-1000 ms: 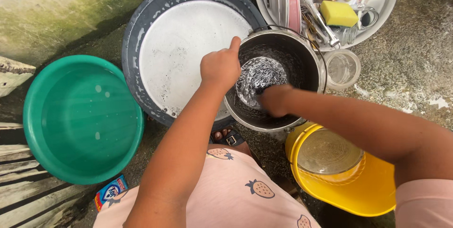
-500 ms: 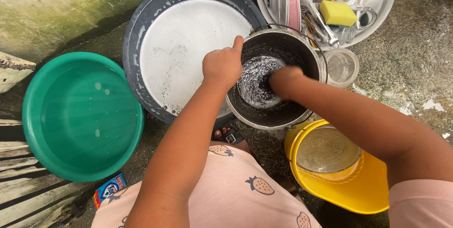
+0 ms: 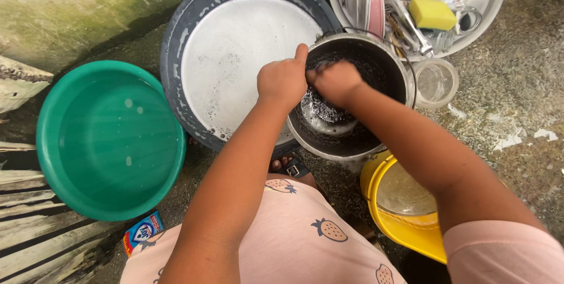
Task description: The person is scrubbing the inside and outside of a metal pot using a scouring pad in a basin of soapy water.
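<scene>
A blackened steel pot with suds in its bottom rests against a grey basin full of soapy water. My left hand grips the pot's near-left rim, its forefinger pointing up along the edge. My right hand is fisted inside the pot against the left inner wall, close to my left hand; whatever it holds is hidden by the fingers.
A green basin of clear water sits at the left. A yellow bucket with water stands at the lower right. A glass jar stands right of the pot. A white dish basin holds plates, utensils and a yellow sponge. A detergent sachet lies by my knee.
My right hand has swept from the pot's lower middle up and leftward to the wall by my left hand. The left hand kept its hold on the rim.
</scene>
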